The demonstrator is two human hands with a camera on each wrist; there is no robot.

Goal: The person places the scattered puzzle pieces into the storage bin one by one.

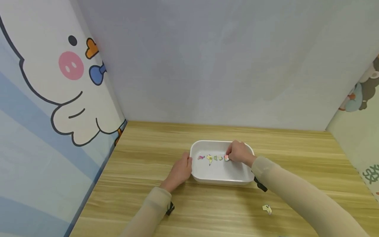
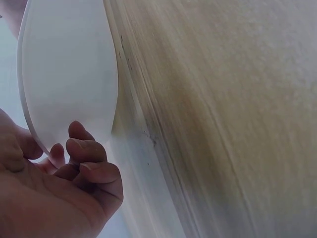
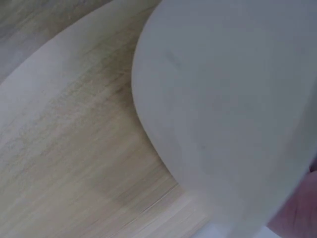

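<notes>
A white plastic tray (image 1: 222, 174) stands on the wooden table. My left hand (image 1: 180, 168) holds its left end, the thumb at the rim and the fingers curled against the outer wall, as the left wrist view shows. Inside, small flat coloured pieces lie in a row: a pink one (image 1: 201, 157), a larger yellow one (image 1: 209, 158) and two small greenish-yellow ones. My right hand (image 1: 238, 152) reaches in over the right end and pinches a red-and-white piece (image 1: 226, 158) at the row's right end. The tray wall hides most of this hand in the right wrist view.
Another pale yellow piece (image 1: 267, 209) lies on the wooden table (image 1: 142, 158) in front of the tray, near my right forearm. A plain grey wall panel (image 1: 207, 65) rises behind the table. A cartoon-printed panel (image 1: 38, 108) stands along the left.
</notes>
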